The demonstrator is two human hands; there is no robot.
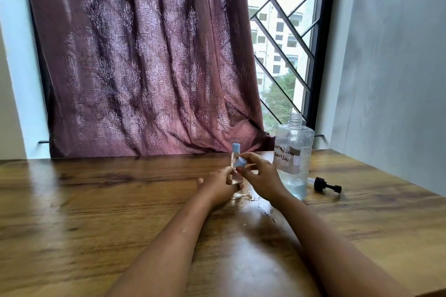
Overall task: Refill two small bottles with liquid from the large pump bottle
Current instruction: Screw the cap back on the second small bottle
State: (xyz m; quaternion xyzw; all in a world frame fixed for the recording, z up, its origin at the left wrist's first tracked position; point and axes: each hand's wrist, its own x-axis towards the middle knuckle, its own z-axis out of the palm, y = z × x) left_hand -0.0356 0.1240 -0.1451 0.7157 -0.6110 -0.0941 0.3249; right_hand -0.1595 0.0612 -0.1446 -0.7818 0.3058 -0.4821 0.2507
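My left hand (217,187) grips a small clear bottle (237,179) standing on the wooden table (96,200). Over that bottle's mouth my right hand (259,176) pinches a light blue cap (240,162). Just behind stands a second small clear bottle (235,154) with its blue cap on. To the right is the large clear bottle (293,154), open at the neck, with a handwritten label and a little bluish liquid at the bottom. Its black pump head (327,186) lies on the table further right.
Drops of spilled liquid (255,200) glisten on the table by my right wrist. A maroon curtain (144,55) hangs behind the table, a barred window (282,43) is at the back right, and a grey wall (391,67) borders the right edge.
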